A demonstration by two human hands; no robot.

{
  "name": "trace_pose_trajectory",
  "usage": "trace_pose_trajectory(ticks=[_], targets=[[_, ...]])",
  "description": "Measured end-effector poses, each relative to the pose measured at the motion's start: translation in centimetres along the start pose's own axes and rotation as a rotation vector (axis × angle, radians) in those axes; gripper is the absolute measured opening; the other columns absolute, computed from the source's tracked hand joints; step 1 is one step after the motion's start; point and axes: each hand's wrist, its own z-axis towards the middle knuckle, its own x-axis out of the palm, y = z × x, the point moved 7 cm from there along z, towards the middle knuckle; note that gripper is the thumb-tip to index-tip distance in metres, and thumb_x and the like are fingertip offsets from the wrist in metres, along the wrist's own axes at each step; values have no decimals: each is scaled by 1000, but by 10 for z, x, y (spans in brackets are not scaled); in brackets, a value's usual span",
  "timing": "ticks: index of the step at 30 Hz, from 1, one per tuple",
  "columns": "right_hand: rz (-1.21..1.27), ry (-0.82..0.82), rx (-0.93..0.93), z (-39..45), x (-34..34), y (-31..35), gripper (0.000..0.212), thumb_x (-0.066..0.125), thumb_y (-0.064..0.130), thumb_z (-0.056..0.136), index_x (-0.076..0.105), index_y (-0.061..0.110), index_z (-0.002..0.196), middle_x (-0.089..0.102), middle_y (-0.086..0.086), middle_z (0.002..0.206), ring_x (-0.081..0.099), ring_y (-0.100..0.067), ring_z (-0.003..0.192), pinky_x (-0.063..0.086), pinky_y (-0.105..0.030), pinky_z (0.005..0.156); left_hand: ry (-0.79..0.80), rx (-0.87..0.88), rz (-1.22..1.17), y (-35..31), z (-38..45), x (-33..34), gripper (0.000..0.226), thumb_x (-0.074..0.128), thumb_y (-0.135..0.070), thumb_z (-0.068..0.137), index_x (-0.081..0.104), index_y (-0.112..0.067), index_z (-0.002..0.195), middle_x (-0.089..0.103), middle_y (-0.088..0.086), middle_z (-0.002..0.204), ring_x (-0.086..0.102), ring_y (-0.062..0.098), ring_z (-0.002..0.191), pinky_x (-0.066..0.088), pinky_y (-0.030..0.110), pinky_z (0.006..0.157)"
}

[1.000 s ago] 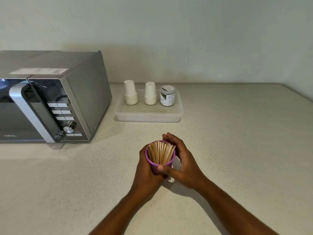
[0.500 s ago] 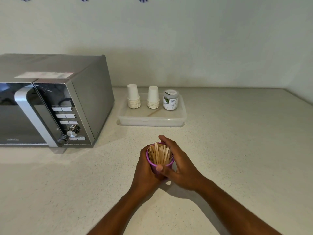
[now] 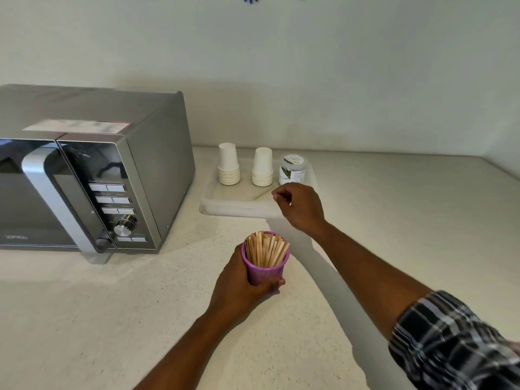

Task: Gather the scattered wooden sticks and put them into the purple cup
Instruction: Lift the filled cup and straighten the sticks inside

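Note:
My left hand grips the purple cup, which stands upright on the counter and is packed with wooden sticks. One loose wooden stick lies slanted in the clear tray. My right hand is stretched out over the tray's front right corner, thumb and forefinger pinched together right at the stick's near end. Whether they hold the stick is unclear.
Two stacks of white paper cups and a small labelled jar stand at the back of the tray. A silver microwave fills the left side of the counter. A wall runs behind.
My right hand has let go of the purple cup and reached forward to the tray. The left hand still holds the cup. The view has tilted up slightly.

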Motion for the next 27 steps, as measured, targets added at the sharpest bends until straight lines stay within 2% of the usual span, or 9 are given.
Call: trace_pose_trajectory(ticks=[4,9,13,16,18,23,27], targets=[[-125,134,-18,44,26,-10,10,70,21,90,80,23,94,79,8,97,72,-13,90,56,-31,77,4,-1,63,7,14,-5,97,79,-74,54,37,-45,137,53,-26,133,59,7,115,57,21,91],[-264,448,-53,78,67,-14,20,73,12,87,80,20,104,75,0,112,69,-19,104,57,-39,90,-23,14,91,14,19,-6,94,80,-73,57,36,-48,137,50,-32,128,57,-2,108,55,17,91],[-380,570,-114,87,94,-12,30,66,10,90,77,24,114,73,1,122,64,-19,115,55,-38,95,-64,5,66,17,21,-7,93,79,-75,56,37,-50,135,49,-33,128,57,0,110,55,17,92],[-426,614,-118,94,104,-14,36,64,11,91,73,26,123,70,2,130,62,-20,122,55,-40,99,-78,12,48,17,21,-7,86,82,-68,60,37,-53,131,46,-38,128,56,-4,110,52,10,89],[-468,620,-134,97,107,-15,35,63,12,91,74,28,121,70,4,129,62,-20,121,55,-40,98,-88,10,49,18,22,-8,87,84,-65,62,35,-53,133,44,-39,129,54,-7,111,51,10,90],[-529,532,-145,99,105,-14,19,64,16,88,80,22,96,77,0,104,70,-24,101,60,-41,84,-88,-2,73,21,23,-8,84,84,-63,66,33,-55,132,44,-36,132,56,-2,112,50,11,93],[-572,547,-158,96,103,-13,15,65,20,91,78,20,99,75,-1,106,69,-24,100,60,-41,85,-97,-12,77,21,21,-9,89,79,-73,61,32,-56,134,42,-45,125,53,-11,108,46,0,78]])
